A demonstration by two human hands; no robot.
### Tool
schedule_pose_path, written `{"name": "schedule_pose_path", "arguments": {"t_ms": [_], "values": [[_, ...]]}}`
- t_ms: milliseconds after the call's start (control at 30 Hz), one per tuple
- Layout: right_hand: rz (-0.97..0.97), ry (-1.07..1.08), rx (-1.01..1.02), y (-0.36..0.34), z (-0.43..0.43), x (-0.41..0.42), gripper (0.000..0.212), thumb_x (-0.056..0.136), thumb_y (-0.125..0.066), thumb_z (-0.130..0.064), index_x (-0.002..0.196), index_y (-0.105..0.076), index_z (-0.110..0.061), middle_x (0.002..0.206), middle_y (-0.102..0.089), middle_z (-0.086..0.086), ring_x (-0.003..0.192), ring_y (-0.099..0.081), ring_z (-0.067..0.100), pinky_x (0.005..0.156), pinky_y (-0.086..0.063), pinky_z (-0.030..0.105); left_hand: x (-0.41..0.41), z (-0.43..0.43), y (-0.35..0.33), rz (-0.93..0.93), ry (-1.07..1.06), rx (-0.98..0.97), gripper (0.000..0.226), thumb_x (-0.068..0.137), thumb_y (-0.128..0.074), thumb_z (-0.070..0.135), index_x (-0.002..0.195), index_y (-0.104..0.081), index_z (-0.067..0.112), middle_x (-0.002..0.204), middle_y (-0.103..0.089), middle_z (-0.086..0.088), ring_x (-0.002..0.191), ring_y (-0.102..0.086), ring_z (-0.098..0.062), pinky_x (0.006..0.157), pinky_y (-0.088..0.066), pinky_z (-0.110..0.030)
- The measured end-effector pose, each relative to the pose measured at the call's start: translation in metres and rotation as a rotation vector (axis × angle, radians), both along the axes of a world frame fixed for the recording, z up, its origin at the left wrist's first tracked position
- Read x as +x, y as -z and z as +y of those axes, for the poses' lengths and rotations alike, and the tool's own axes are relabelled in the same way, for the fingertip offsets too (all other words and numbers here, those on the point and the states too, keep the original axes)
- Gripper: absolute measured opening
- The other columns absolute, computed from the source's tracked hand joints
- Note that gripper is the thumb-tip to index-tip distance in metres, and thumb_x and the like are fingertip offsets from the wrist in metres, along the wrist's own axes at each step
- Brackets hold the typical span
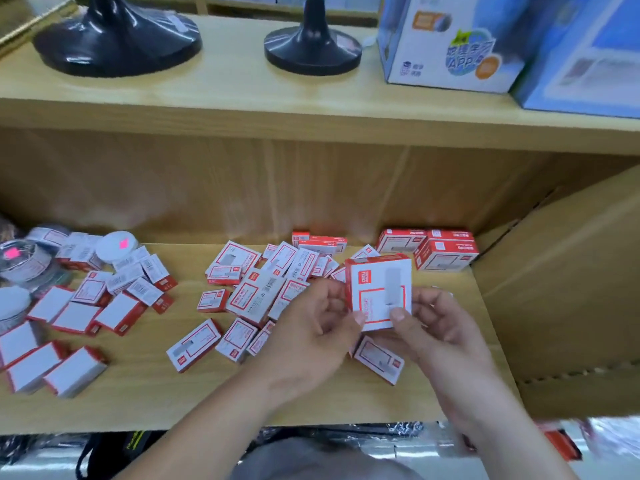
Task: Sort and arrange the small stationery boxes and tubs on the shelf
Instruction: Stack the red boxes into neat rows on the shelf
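Both hands — left hand (320, 323), right hand (434, 323) — grip one box (379, 289).

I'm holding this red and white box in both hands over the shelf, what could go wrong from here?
The box is pinched only near its lower edge by the left hand and right hand; it could slip and scatter the loose pile beneath.
The small box under your hands lies toward the front of the shelf; pulling your arms back might sweep it off.
Adding it carelessly to the stacked boxes at back right might topple them.
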State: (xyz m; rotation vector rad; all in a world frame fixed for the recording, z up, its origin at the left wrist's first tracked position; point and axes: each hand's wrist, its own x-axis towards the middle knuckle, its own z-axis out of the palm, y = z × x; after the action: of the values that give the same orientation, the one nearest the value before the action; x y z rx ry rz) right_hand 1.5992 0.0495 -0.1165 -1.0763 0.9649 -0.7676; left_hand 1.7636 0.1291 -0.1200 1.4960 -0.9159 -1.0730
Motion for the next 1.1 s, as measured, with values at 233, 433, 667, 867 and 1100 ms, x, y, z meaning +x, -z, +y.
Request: {"name": "schedule_pose_path", "arguments": {"t_ms": [233, 433, 667, 867, 1100], "values": [[0.288, -0.064, -0.383, -0.013, -0.04, -0.046, 0.026, 0.09, -0.069, -0.001, 0.107, -0.066, -0.021, 0.101, -0.074, 0.002, 0.093, -0.069, 0.025, 0.083, -0.058, 0.041, -0.013, -0.043, 0.007, -0.422, 0.11, -0.086, 0.05, 0.086, -0.07, 0.044, 0.134, -0.059, 0.036, 0.109, -0.068, 0.017, 0.088, -0.066, -0.009, 0.084, -0.056, -0.034], [0.325, 0.048, -0.399, -0.009, -0.056, -0.065, 0.046, 0.084, -0.077, -0.002, 0.124, -0.065, -0.023, 0.108, -0.075, -0.013, 0.088, -0.073, 0.01, 0.071, -0.055, 0.017, -0.036, -0.07, 0.022, -0.213, 0.12, -0.108, 0.024, 0.087, -0.071, 0.03, 0.112, -0.071, 0.029, 0.096, -0.076, 0.003, 0.086, -0.07, -0.026, 0.084, -0.057, -0.05], [0.376, 0.23, -0.392, 0.027, -0.085, -0.073, 0.032, 0.086, -0.073, 0.002, 0.101, -0.067, -0.025, 0.094, -0.076, -0.015, 0.091, -0.072, 0.004, 0.078, -0.054, 0.02, -0.039, -0.112, 0.033, -0.598, 0.168, 0.033, 0.049, 0.093, -0.07, 0.026, 0.14, -0.057, 0.022, 0.118, -0.069, 0.01, 0.109, -0.066, -0.011, 0.093, -0.054, -0.035], [0.559, 0.29, -0.49, 0.063, -0.12, -0.061, 0.034, 0.09, -0.067, -0.004, 0.113, -0.06, -0.028, 0.101, -0.074, -0.01, 0.096, -0.071, 0.007, 0.086, -0.057, 0.036, -0.031, -0.128, 0.044, -0.977, 0.242, 0.002, 0.036, 0.092, -0.066, 0.034, 0.126, -0.067, 0.023, 0.124, -0.068, 0.004, 0.117, -0.059, -0.02, 0.097, -0.05, -0.038], [0.584, 0.276, -0.407, 0.088, -0.133, -0.057, 0.045, 0.09, -0.067, -0.007, 0.128, -0.055, -0.026, 0.107, -0.072, -0.009, 0.101, -0.069, 0.011, 0.09, -0.054, 0.034, -0.01, -0.115, 0.058, -1.131, 0.231, -0.077, 0.03, 0.082, -0.063, 0.041, 0.104, -0.076, 0.025, 0.107, -0.072, 0.008, 0.1, -0.06, -0.023, 0.086, -0.051, -0.041]]}}
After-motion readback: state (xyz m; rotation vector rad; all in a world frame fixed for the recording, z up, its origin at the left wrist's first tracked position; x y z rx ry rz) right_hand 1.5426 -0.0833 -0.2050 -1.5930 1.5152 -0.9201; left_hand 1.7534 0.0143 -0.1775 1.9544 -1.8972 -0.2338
